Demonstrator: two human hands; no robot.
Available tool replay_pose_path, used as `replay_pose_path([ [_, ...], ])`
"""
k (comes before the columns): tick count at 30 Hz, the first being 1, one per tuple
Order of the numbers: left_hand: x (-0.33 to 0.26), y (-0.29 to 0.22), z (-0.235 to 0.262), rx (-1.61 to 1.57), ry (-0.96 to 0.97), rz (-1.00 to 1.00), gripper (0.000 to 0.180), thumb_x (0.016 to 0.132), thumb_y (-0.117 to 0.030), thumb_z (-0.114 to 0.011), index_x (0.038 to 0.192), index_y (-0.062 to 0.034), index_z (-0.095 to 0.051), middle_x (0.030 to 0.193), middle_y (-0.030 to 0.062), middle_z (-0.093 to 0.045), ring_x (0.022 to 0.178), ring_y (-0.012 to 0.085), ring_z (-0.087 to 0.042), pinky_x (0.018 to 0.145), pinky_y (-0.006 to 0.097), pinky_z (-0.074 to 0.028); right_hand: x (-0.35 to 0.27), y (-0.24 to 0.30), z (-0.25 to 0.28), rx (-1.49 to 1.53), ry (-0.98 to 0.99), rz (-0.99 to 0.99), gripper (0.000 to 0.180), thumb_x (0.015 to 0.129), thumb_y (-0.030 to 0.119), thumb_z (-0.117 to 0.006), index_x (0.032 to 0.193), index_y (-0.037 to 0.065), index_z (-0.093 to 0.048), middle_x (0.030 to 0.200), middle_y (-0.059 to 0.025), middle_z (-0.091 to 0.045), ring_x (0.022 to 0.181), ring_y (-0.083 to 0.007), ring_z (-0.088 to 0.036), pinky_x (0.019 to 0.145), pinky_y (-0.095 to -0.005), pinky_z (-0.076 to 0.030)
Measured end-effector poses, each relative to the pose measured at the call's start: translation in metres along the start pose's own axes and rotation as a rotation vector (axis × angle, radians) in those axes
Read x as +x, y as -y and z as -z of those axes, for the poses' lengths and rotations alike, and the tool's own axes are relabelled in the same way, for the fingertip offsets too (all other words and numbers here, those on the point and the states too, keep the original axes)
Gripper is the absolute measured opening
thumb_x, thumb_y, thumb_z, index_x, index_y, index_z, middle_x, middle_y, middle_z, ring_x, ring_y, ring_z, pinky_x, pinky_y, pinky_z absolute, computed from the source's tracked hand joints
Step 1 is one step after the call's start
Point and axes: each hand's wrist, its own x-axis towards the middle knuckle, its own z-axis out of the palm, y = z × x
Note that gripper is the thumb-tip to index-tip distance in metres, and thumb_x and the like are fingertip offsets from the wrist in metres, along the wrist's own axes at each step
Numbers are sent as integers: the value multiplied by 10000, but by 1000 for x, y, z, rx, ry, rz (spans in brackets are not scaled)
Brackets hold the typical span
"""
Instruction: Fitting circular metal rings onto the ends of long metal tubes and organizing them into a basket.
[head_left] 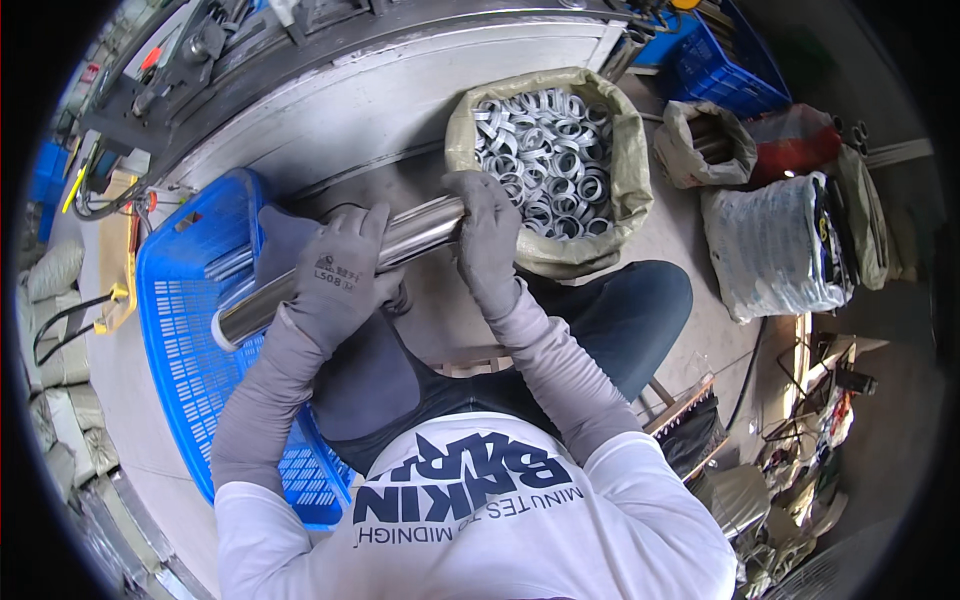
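Observation:
A shiny metal tube [420, 229] lies slantwise across my lap, its near-left end ringed by a white collar [223, 331]. My left hand [340, 275], in a grey glove, wraps around the tube along its middle. At the upper right end, my gloved right hand [488, 240] closes over the tube's tip, hiding it. Whether a ring sits under those fingers cannot be seen. Just beyond the right hand stands an open woven sack [632, 150] full of loose metal rings [545, 155]. Left of my legs, a blue plastic basket [180, 350] contains metal tubes [233, 270].
A white-sided workbench [370, 110] with machinery runs along the far side. At right are a smaller sack of tubes [710, 145], a wrapped bundle [770, 245] and a blue crate [725, 70]. Piled sacks [60, 340] line the left; clutter [790, 490] lies lower right.

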Motion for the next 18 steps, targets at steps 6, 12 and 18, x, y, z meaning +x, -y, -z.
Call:
replay_pose_path([
  [6, -28, 34, 32, 47, 112, 94, 693, 750, -193, -794, 1379, -32, -554, 1178, 205, -642, 1123, 396, -622, 957, 478, -499, 71, -40, 37, -307, 57, 85, 414, 1035, 283, -586, 1268, -48, -675, 1071, -185, -726, 1004, -299, -665, 931, -372, -509],
  [12, 9, 72, 61, 88, -163, 41, 673, 798, -159, -766, 1423, -56, -538, 1236, 203, -629, 1173, 400, -598, 1007, 500, -463, 167, -158, 261, -1648, 140, 6, 654, 788, 310, -796, 1392, 154, -598, 1449, -190, -576, 1327, -445, -543, 1057, -523, -495],
  [18, 130, 125, 87, 362, -594, -113, 641, 870, -176, -740, 1467, -76, -529, 1291, 158, -638, 1216, 380, -592, 1054, 505, -442, 182, -184, 273, -2001, 348, -132, 479, 968, 339, -649, 1417, 174, -624, 1542, -105, -498, 1286, -387, -585, 998, -519, -552],
])
